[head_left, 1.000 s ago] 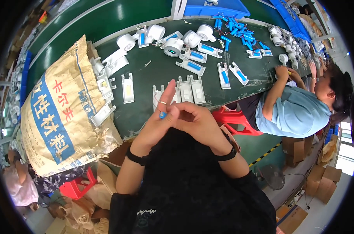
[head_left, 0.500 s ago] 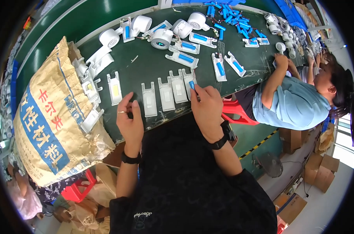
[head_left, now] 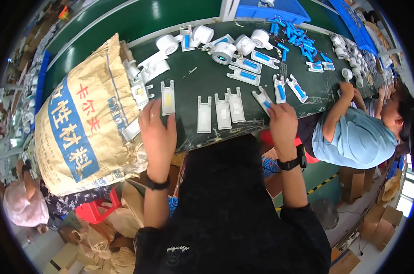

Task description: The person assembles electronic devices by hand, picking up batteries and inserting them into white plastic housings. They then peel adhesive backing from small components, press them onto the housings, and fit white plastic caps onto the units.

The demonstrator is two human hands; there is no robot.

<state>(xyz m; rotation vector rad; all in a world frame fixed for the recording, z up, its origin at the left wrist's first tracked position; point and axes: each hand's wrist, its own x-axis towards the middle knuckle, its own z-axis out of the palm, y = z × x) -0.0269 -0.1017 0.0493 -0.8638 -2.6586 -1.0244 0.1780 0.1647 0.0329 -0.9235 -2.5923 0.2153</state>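
My right hand point(head_left: 283, 125) pinches the near end of a white plastic housing point(head_left: 260, 93) with a blue cylindrical cell point(head_left: 267, 104) in it. The housing lies tilted on the green table, and my fingers partly cover it. To its left are three white housings with pale pads, one of them a notched housing point(head_left: 204, 114). My left hand point(head_left: 158, 137) is open, fingers stretched and thumb apart, beside a housing with a yellow pad point(head_left: 168, 98). Right of my right hand lie two housings with blue cells, the closer being an upright housing point(head_left: 280, 89).
A large tan paper sack point(head_left: 86, 123) stands at the left, with white parts by its edge. Round white fan heads point(head_left: 223, 52) and blue-celled housings lie farther back. A pile of blue cells point(head_left: 300, 39) sits back right. A co-worker in a blue shirt point(head_left: 359, 134) sits at the right.
The view has shifted. My right hand has drawn the celled housing rightward, away from the row of three. My left hand has moved left, up to the yellow-padded housing.
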